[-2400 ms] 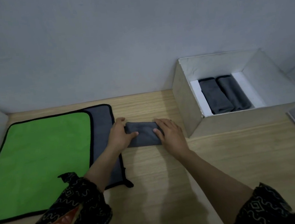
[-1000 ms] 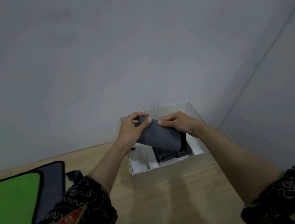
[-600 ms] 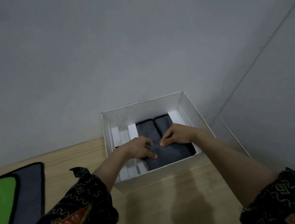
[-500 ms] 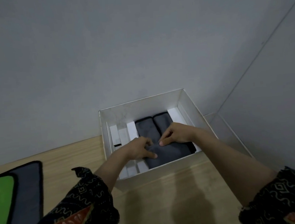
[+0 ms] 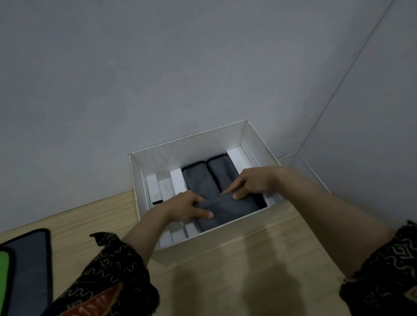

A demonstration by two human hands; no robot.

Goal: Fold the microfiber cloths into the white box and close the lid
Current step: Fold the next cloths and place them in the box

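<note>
One head-worn wide-angle camera looks forward and down, close over the open white box (image 5: 189,149).

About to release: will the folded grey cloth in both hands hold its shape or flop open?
Probably floppy: left hand and right hand both pinch the folded grey cloth by its top edge. Likely light: pinching suffices. It may hold once down: two folded cloths in the white box keep their shape.
</note>
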